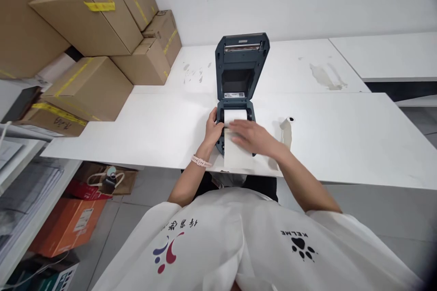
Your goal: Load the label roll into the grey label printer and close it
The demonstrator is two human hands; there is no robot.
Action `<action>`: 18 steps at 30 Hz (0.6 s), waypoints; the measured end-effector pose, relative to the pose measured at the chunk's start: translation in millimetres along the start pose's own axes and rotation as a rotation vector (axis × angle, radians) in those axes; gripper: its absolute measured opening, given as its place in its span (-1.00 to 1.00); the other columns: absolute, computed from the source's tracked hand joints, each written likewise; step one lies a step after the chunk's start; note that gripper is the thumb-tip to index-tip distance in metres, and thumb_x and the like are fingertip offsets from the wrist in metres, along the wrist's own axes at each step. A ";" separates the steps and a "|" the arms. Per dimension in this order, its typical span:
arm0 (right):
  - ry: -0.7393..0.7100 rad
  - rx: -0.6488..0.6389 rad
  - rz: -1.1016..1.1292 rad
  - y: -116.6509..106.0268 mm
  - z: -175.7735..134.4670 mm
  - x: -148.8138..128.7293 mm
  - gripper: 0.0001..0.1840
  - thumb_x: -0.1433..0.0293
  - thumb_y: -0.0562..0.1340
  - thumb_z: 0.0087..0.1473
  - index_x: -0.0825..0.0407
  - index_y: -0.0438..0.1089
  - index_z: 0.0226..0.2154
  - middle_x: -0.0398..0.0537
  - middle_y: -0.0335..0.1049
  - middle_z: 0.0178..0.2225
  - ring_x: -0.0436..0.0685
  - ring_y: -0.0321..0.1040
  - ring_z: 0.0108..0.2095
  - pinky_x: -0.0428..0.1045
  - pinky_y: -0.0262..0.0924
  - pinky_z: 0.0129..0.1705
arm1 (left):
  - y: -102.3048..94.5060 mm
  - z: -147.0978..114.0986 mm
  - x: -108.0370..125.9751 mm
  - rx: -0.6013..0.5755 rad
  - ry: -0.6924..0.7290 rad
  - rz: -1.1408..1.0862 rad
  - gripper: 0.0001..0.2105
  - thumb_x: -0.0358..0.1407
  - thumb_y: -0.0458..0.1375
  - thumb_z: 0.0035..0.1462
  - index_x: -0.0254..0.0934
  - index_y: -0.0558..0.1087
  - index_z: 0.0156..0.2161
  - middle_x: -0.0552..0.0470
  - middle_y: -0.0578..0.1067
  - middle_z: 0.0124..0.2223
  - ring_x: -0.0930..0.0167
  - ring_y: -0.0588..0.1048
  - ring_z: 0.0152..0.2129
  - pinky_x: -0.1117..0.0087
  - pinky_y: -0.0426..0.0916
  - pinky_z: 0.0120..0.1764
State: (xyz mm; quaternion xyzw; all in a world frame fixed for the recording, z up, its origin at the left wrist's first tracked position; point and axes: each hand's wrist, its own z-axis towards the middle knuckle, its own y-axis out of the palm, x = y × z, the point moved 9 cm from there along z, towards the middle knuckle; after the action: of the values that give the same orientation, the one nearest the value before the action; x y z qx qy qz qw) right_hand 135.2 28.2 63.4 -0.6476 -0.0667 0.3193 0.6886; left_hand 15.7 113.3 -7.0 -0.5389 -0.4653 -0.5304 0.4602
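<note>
A dark grey label printer (pixel 252 107) stands on the white table with its lid (pixel 239 66) raised. Inside its body sits a white paper roll (pixel 235 115), and a strip of label paper (pixel 238 154) runs from it toward the table's front edge. My left hand (pixel 214 129) grips the printer's left side, its thumb over the inner edge beside the roll. Over the strip lies my right hand (pixel 251 135), fingers stretched out and slightly blurred, just in front of the roll; whether it presses on the paper I cannot tell.
To the printer's right, a small paper roll (pixel 289 120) lies with its tail unrolled. Cardboard boxes (pixel 88 86) are stacked at the left end of the table (pixel 164 127). An orange box (pixel 70 225) and a paper bag (pixel 128 182) stand on the floor at left.
</note>
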 end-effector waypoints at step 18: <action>0.054 0.258 0.087 13.6 -45.8 -14.7 -0.60 0.35 0.11 0.43 -0.06 0.49 0.20 0.00 0.46 0.28 0.32 0.35 0.34 0.39 0.23 0.40 | 8.7 -69.8 -8.4 -0.077 -0.226 -0.169 -0.08 -0.24 0.30 0.13 -0.02 -0.02 0.52 -0.08 0.23 0.51 0.06 0.32 0.38 -0.02 0.30 0.36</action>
State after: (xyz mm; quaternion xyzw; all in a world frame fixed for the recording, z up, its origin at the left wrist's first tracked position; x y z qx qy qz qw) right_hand 141.9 -19.1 48.5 -0.5643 0.0215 0.3372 0.7532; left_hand 14.2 42.8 -14.4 -0.5715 -0.5369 -0.5207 0.3375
